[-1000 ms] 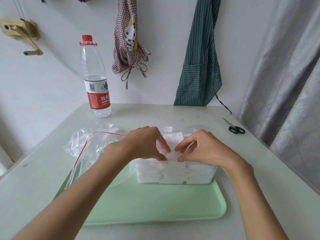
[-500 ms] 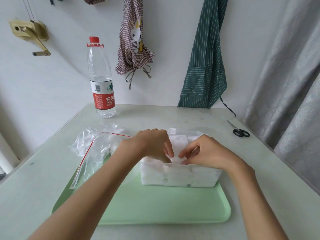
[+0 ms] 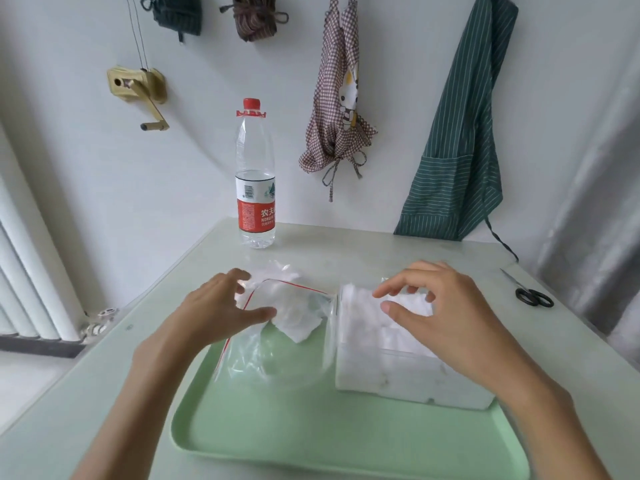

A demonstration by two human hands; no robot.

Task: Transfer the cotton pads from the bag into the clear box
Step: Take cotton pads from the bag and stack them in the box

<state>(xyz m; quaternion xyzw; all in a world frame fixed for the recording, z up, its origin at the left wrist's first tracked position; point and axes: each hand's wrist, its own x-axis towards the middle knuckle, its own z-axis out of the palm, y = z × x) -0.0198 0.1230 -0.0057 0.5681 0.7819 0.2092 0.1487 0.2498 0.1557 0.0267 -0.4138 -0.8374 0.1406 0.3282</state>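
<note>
Soft, even daylight fills the scene, bright without harsh contrast. The white wall (image 3: 398, 98) looks pale and slightly grey. Shadows are faint: a weak one falls behind and to the left of the water bottle (image 3: 255, 174), and dim soft shade lies under the forearms on the green tray (image 3: 311, 438). The pale table (image 3: 571, 358) carries a mild, hazy sheen. The wide lens bends straight lines near the edges, so the radiator (image 3: 20, 289) at the left leans and curves. The left hand (image 3: 214, 306) and the clear bag (image 3: 277, 327) show slight motion blur; the curtain (image 3: 602, 220) at the right looks soft.
</note>
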